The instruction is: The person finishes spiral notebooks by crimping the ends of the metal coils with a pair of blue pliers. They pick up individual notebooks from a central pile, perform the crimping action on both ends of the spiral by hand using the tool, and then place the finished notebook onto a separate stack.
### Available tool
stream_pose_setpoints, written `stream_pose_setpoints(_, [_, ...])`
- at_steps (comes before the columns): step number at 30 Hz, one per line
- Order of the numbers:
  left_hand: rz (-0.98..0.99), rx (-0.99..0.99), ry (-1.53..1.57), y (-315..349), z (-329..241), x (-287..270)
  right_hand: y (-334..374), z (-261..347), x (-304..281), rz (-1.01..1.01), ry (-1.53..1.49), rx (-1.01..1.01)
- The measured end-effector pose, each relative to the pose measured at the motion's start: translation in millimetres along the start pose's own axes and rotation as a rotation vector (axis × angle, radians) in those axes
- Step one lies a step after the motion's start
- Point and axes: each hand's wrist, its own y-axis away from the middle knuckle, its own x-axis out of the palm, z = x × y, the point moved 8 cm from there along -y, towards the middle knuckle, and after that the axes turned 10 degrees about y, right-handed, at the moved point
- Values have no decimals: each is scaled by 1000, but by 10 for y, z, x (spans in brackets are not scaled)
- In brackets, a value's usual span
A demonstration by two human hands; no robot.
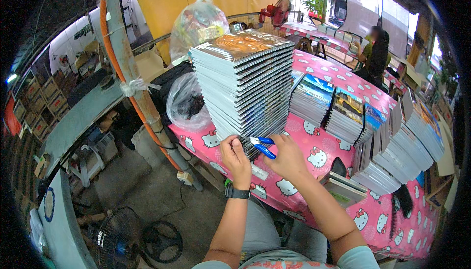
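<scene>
A tall stack of spiral-bound notebooks, the top one with a brown and orange cover, stands on the pink table in front of me. My right hand is closed around blue-handled pliers, whose jaws are at the wire binding near the stack's lower front corner. Close beside the jaws, my left hand has its thumb and fingers curled at the low notebooks' corner. Its fingertips are partly hidden against the pages. A dark watch is on my left wrist. Below the pliers lies a small whitish piece.
More spiral notebooks in piles line the table to the right. Clear plastic bags sit left of the stack. An orange-hosed post rises at left, above a floor fan. Another person sits far right.
</scene>
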Motion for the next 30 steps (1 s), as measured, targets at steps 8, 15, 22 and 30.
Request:
stream_pose_setpoints(8, [-35, -32, 25, -47, 49, 39, -13, -1, -78, -8, 80, 14])
stream_pose_setpoints(15, [-52, 10, -34, -68, 24, 30, -58, -25, 33, 175, 25, 84])
stream_pose_setpoints(22, [-74, 9, -59, -104, 58, 30, 13, 43, -170, -224, 140, -107])
stream_pose_setpoints(30, [-73, 33, -108, -136, 44, 17, 23, -126, 212, 329, -28, 138])
